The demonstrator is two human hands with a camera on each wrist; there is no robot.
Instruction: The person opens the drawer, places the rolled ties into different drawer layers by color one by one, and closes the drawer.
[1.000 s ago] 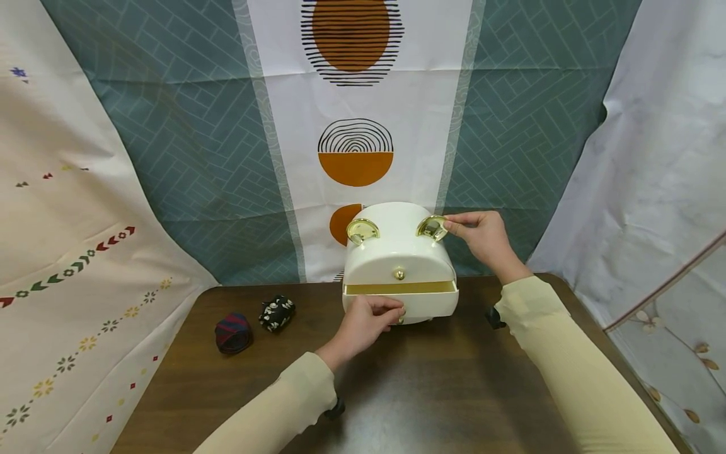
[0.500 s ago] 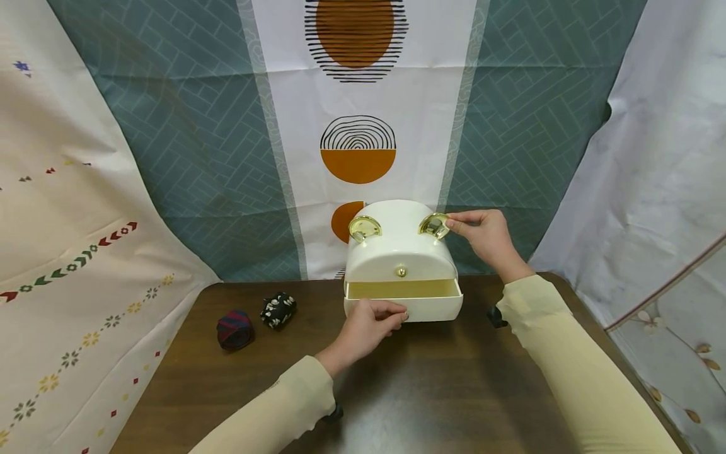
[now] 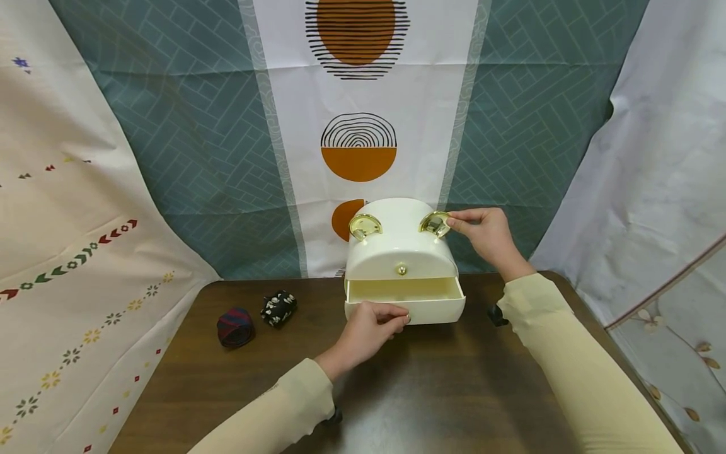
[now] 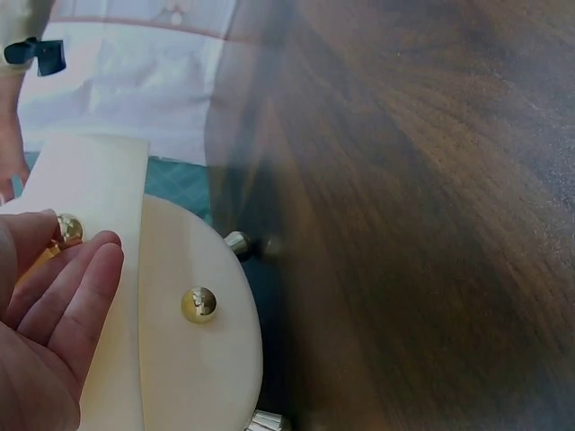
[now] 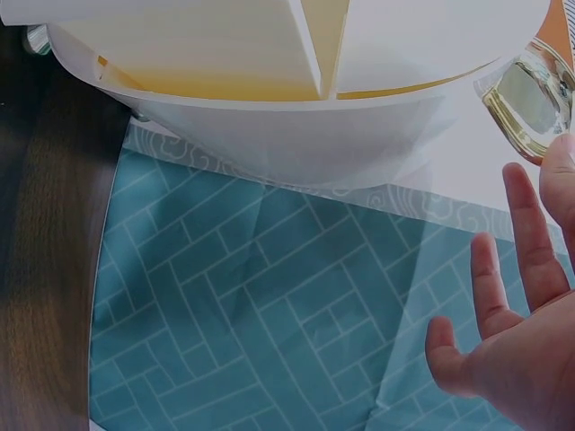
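Note:
A cream-white storage box [image 3: 404, 211] with a rounded top and gold ear-like pieces stands against the back cloth. Its middle drawer [image 3: 433, 311] is pulled out, and the part of its inside that shows is bare. My left hand [image 3: 363, 335] pinches that drawer's round gold knob [image 4: 67, 231] between thumb and index finger. Below it, a second gold knob [image 4: 199, 305] sits on a closed drawer front. With thumb and fingertips my right hand [image 3: 486, 233] holds the rim of the right gold ear [image 3: 434, 223]; its other fingers are spread in the right wrist view.
To the left on the brown wooden table [image 3: 454, 391] lie a rolled striped tie [image 3: 235, 328] in red and navy and a black rolled cloth [image 3: 278, 309] with a pale pattern. Behind the table hangs a patterned cloth [image 3: 198, 157]. The upper drawer [image 3: 374, 270] is closed.
The middle drawer has slid farther out toward me, its inside showing more, with my left hand on its knob. My right hand stays at the right ear.

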